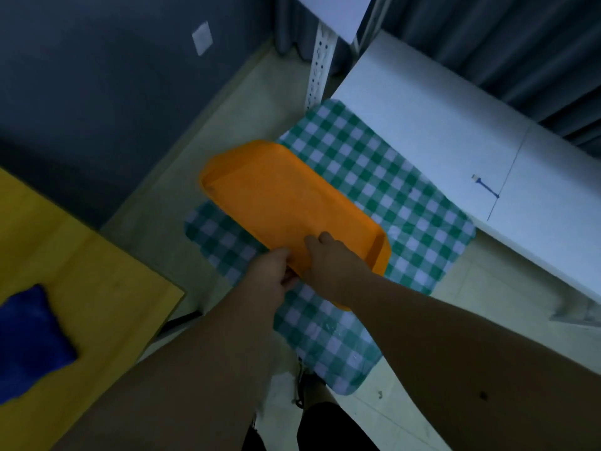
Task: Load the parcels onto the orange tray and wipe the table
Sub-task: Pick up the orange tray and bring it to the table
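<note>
The orange tray (276,196) is held above a green-and-white checked cloth (390,190) spread on the floor. It is tilted, with its far end over the cloth's left edge. My left hand (271,275) grips the tray's near rim from below, fingers curled under it. My right hand (331,255) holds the same near rim, with the thumb and fingers over its inner face. The tray carries nothing. A blue cloth (29,343) lies on the yellow table (97,288) at the left. No parcels are in view.
A white shelf unit (455,125) stands to the right of the checked cloth, with a perforated white upright (320,66) behind it. A dark wall lies to the left and grey curtains hang at the back. My legs show at the bottom.
</note>
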